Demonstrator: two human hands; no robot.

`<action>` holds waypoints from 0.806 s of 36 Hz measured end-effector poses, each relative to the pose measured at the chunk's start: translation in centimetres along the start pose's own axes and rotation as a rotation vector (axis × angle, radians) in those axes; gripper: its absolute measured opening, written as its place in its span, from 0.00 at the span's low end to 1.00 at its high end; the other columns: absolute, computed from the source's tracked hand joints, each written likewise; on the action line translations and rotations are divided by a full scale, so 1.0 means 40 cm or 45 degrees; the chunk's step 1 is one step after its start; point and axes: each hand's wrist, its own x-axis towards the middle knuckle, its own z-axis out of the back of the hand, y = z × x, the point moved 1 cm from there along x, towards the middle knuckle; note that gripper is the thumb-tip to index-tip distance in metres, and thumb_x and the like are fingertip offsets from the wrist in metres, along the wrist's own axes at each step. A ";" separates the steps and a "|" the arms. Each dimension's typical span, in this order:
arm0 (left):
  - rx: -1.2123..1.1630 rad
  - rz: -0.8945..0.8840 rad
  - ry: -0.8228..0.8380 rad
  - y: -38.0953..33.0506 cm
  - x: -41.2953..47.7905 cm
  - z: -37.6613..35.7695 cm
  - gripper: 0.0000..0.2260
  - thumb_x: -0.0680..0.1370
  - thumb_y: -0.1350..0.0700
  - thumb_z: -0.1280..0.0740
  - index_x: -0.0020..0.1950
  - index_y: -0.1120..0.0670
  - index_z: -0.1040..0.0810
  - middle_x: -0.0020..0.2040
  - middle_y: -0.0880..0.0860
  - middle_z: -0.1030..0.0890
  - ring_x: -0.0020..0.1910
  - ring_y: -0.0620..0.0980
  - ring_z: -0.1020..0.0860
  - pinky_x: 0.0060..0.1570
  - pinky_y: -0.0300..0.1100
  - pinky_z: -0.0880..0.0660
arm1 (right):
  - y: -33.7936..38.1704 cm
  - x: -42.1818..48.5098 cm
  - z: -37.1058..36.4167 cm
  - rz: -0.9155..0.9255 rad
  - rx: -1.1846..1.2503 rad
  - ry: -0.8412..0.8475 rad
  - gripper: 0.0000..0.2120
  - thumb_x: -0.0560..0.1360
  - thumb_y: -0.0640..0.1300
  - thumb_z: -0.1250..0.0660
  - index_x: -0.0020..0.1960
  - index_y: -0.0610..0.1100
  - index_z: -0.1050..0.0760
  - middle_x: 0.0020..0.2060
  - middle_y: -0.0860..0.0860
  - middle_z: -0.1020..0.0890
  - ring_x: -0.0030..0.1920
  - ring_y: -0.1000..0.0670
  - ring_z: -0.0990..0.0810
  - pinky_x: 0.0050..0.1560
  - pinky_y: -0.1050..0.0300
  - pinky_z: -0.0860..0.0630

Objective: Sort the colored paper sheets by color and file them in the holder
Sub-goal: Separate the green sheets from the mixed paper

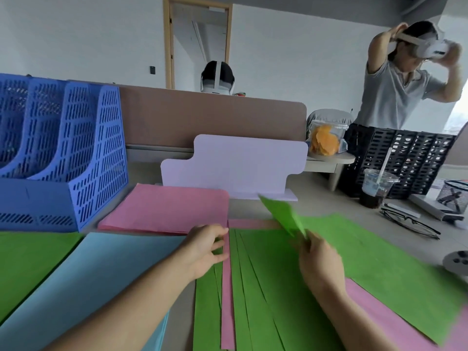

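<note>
— Desktop [336, 211] was full of paper. What did fingers hold?
— The right hand [319, 262] pinched one green sheet [283, 214], raised at 12 o'clock; the left hand [205, 247] pinched the mixed fan [253, 287] by its edge. Sorting step, I judged. Next, the green pile [30, 262] at 9 o'clock, over the left arm. The holder [76, 158] stood at 10 o'clock.

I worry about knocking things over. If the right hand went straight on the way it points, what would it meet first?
Likely the lilac stand beyond; the right hand and its green sheet aim at its base, though depth is unclear.
</note>
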 end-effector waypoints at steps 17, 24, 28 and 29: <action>0.533 -0.205 0.002 0.051 -0.027 -0.036 0.28 0.74 0.63 0.29 0.72 0.54 0.32 0.69 0.53 0.29 0.62 0.46 0.29 0.60 0.42 0.34 | -0.002 0.013 0.009 -0.301 0.822 -0.070 0.18 0.83 0.50 0.45 0.37 0.44 0.29 0.25 0.53 0.35 0.27 0.52 0.38 0.30 0.58 0.43; 1.084 -0.447 -0.021 0.068 -0.048 -0.056 0.32 0.77 0.60 0.31 0.77 0.50 0.42 0.70 0.52 0.29 0.65 0.45 0.29 0.55 0.30 0.39 | 0.000 0.011 0.007 -0.281 0.865 -0.022 0.15 0.83 0.49 0.46 0.44 0.46 0.24 0.24 0.56 0.34 0.25 0.55 0.37 0.28 0.60 0.40; 1.165 -0.522 -0.082 0.070 -0.050 -0.055 0.28 0.78 0.61 0.33 0.76 0.51 0.38 0.68 0.53 0.26 0.58 0.42 0.27 0.43 0.20 0.35 | 0.004 0.013 0.010 -0.272 0.895 -0.019 0.15 0.83 0.48 0.45 0.40 0.50 0.27 0.26 0.59 0.33 0.26 0.61 0.34 0.25 0.68 0.40; 1.200 -0.553 -0.094 0.070 -0.051 -0.054 0.27 0.78 0.61 0.33 0.75 0.50 0.37 0.68 0.52 0.25 0.60 0.42 0.26 0.42 0.18 0.35 | 0.002 0.014 0.007 -0.270 0.894 -0.026 0.15 0.83 0.47 0.45 0.41 0.49 0.26 0.26 0.59 0.33 0.26 0.60 0.34 0.26 0.68 0.40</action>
